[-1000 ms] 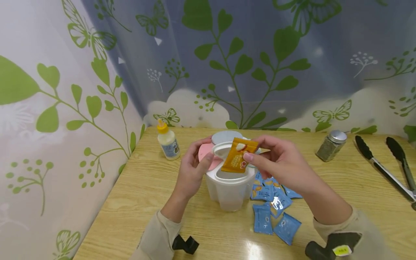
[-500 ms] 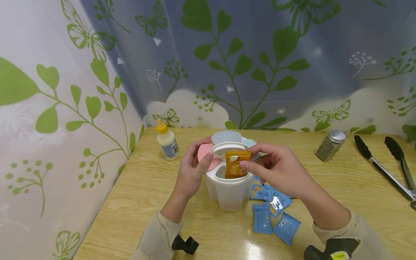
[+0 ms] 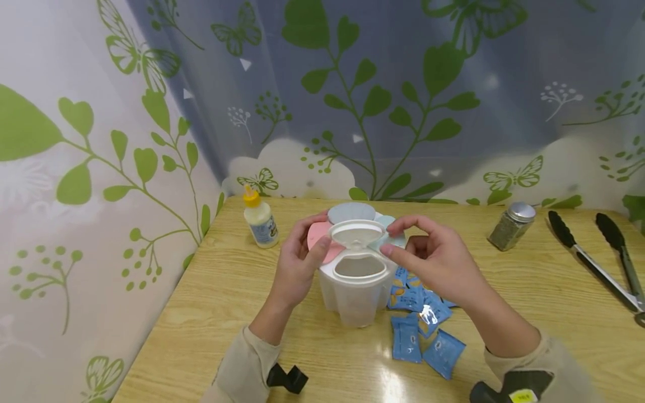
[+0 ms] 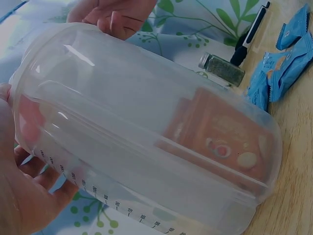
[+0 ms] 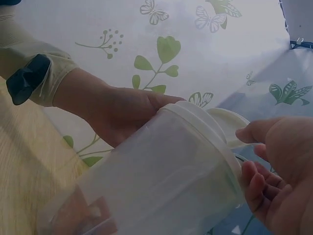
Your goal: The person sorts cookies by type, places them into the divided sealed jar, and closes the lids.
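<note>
A translucent storage container point(image 3: 355, 305) stands on the table, one front flap lid point(image 3: 356, 234) raised above its opening. My left hand point(image 3: 301, 260) holds the container's left side, the thumb over a pink lid point(image 3: 325, 240). Through the clear wall in the left wrist view, orange packets point(image 4: 225, 142) lie at the bottom. My right hand point(image 3: 438, 257) is beside the raised flap, thumb and forefinger apart with no packet between them; in the right wrist view a fingertip point(image 5: 242, 134) is at the flap's edge. Several blue packets point(image 3: 407, 338) lie to the container's right.
A small bottle with a yellow cap point(image 3: 261, 221) stands left of the container. At the right are a glass spice jar point(image 3: 511, 226) with a metal lid and black-tipped tongs point(image 3: 594, 268). A patterned curtain point(image 3: 393, 112) borders the table's back and left.
The orange packet in my right hand went down into the opening and was let go; it is out of the head view. My left hand stays on the container.
</note>
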Tool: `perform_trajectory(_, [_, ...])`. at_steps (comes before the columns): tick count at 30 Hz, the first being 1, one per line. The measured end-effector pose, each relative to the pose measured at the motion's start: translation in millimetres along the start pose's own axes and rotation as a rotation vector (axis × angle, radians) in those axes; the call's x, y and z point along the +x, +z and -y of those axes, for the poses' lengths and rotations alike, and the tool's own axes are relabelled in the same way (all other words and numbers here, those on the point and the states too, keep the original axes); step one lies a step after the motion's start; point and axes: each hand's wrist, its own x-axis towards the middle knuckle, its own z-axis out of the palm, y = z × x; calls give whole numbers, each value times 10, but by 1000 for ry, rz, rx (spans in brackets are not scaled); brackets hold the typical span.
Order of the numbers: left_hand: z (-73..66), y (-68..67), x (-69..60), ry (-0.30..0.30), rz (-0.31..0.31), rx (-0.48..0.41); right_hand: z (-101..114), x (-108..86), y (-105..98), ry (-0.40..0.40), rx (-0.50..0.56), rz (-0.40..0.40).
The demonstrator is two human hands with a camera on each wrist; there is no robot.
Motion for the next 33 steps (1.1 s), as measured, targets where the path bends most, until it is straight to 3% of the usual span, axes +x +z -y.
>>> perform_trajectory(7, [15,12,2,44,3,21,-148,-17,32,-205,72,-32])
perform_trajectory(11, [25,11,-3,78,13,70,-192,-39,48,-230,136,-46])
perform_trajectory(16, [20,6,-12,72,28,116,-200,-67,84,-183,111,-69])
perform_trajectory(24, [18,16,-29,-22,66,165,-247,-93,128,9,70,-5])
perform_trajectory(33, [-15,-17,-42,-34,135,180,-336,-58,128,11,172,150])
